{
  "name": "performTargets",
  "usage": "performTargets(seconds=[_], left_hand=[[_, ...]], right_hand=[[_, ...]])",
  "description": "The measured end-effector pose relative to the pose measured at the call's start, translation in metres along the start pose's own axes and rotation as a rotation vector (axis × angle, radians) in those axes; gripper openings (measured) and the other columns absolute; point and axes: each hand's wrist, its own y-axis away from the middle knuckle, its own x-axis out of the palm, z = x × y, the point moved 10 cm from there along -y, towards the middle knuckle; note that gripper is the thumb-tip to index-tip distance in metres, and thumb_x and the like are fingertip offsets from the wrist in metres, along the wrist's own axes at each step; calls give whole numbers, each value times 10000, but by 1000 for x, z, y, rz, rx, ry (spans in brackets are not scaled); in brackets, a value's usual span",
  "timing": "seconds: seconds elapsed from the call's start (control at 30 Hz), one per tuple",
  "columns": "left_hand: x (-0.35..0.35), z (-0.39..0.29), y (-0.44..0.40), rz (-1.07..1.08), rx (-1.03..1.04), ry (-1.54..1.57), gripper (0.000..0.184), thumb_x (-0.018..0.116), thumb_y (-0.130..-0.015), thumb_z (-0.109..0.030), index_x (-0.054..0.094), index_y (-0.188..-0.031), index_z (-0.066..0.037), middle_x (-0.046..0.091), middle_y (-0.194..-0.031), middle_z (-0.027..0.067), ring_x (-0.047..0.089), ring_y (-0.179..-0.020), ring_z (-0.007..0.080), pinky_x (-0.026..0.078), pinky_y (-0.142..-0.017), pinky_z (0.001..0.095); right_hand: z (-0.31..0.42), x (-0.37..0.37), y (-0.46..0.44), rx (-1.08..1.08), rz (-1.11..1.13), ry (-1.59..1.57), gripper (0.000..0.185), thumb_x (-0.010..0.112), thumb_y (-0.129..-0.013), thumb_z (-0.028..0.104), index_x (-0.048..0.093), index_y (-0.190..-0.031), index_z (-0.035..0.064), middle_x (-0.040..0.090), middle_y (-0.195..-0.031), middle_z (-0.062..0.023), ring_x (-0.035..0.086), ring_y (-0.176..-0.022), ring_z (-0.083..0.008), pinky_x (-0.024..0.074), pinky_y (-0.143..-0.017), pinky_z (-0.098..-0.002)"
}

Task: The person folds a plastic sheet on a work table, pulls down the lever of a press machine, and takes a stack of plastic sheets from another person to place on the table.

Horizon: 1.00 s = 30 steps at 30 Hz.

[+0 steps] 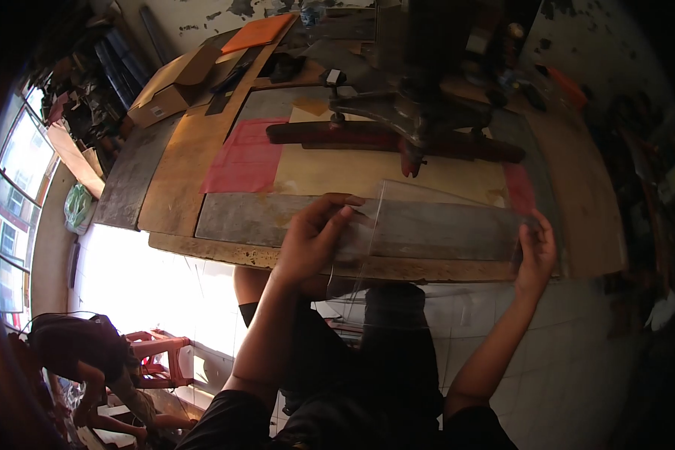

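Observation:
A clear plastic sheet (446, 232) hangs between my hands, tilted above the table's front edge and over my lap. My left hand (316, 238) pinches its left side between thumb and fingers. At the opposite side, my right hand (536, 253) has its fingers curled on the sheet's edge. Ahead of both hands stands a dark metal machine (420, 116) with a long reddish-brown bar (337, 136). Beneath the bar lies a pale yellow sheet (330, 169), with a pink piece (244, 156) at its left and another pink piece (519, 187) at its right.
The wooden table (180, 172) carries a cardboard box (174, 86) and an orange flat item (259, 32) at the back left. Another person (90, 356) bends down at lower left beside a red stool (161, 356). A green plastic bag (77, 208) hangs near the window.

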Motion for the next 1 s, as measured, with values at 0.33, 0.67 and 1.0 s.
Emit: performTargets(seconds=[0.33, 0.67, 1.0], left_hand=[[6, -1, -4, 84, 89, 14, 285, 655, -1033, -169, 619, -1260, 0, 761, -1034, 78, 683, -906, 88, 546, -779, 247], [11, -4, -1, 109, 34, -123, 345, 718, -991, -175, 633, -1283, -12, 764, -1011, 54, 664, -811, 61, 534, -744, 238], [8, -7, 0, 47, 61, -43, 242, 668, -1019, -126, 622, -1222, -2, 770, -1034, 86, 687, -979, 92, 512, -833, 236]], right_hand=[[-6, -3, 0, 11, -8, 58, 368, 750, -957, 141, 642, -1287, 20, 616, -930, 24, 570, -844, -52, 455, -764, -219], [-6, 0, 4, 17, 23, 21, 394, 778, -938, 152, 644, -1280, 10, 633, -975, 5, 593, -899, -64, 470, -807, -218], [-1, 6, 5, 7, 73, 50, 394, 771, -934, 153, 652, -1283, 14, 628, -941, 16, 571, -873, -52, 451, -823, -209]])
